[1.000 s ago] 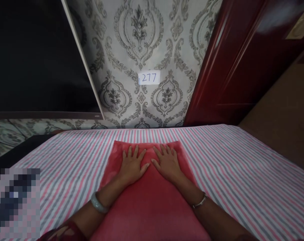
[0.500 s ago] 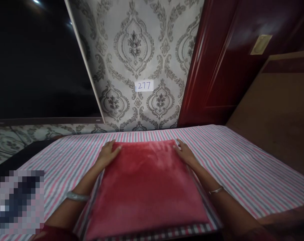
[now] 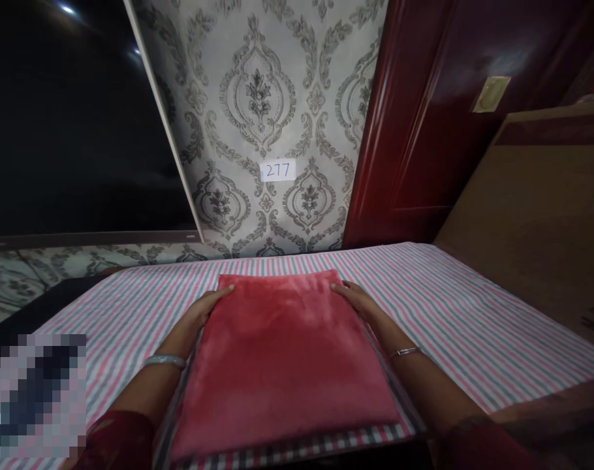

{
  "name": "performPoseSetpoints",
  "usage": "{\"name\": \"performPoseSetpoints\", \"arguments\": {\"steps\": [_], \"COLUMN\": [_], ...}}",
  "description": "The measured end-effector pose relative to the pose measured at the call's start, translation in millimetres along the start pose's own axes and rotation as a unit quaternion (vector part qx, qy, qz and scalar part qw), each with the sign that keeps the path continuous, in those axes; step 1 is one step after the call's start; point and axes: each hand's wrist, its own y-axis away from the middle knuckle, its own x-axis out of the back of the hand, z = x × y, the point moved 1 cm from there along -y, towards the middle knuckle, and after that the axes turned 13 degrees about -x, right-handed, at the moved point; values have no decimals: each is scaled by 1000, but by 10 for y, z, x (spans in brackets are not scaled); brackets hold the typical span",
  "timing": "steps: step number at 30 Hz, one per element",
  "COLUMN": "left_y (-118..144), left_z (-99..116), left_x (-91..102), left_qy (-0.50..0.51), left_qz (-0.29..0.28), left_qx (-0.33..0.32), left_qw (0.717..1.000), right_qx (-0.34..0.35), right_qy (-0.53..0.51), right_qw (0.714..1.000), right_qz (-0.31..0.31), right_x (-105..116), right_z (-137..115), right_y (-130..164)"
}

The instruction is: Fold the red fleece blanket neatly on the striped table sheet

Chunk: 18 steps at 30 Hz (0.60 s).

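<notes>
A folded red plush cloth (image 3: 282, 352) lies in front of me on the bed's pink, grey and white striped sheet (image 3: 473, 313). My left hand (image 3: 199, 316) grips the cloth's left edge near its far corner, fingers curled against the side. My right hand (image 3: 358, 300) grips the right edge in the same way. Both wrists wear a bangle. A thin clear rim shows along the cloth's sides, and a strip of striped fabric with a dark gap below it shows at its near edge. I cannot tell what that rim belongs to.
A patterned grey wall carries a small paper label reading 277 (image 3: 278, 171). A large dark screen (image 3: 66, 130) hangs at the left, a glossy dark red door (image 3: 424, 130) stands at the right, and a brown wooden panel (image 3: 536, 222) borders the bed's right side. A blurred patch (image 3: 32, 391) sits lower left.
My hands left the top of the cloth, where they lay flat side by side, and moved out to its left and right edges. The view pulled back and the near edge now shows.
</notes>
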Motion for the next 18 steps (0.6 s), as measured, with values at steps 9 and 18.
{"name": "performPoseSetpoints", "arguments": {"steps": [9,18], "left_y": [179,599], "left_z": [242,1543], "left_x": [-87,-191], "left_qy": [55,42], "left_qz": [-15,63], "left_qx": [-47,-435], "left_qw": [997,897], "right_qx": [-43,287], "right_qy": [-100,-159], "right_qw": [993,945], "right_qz": [-52,18], "right_x": [-85,372], "right_z": [-319,-1688], "right_y": [172,537]}}
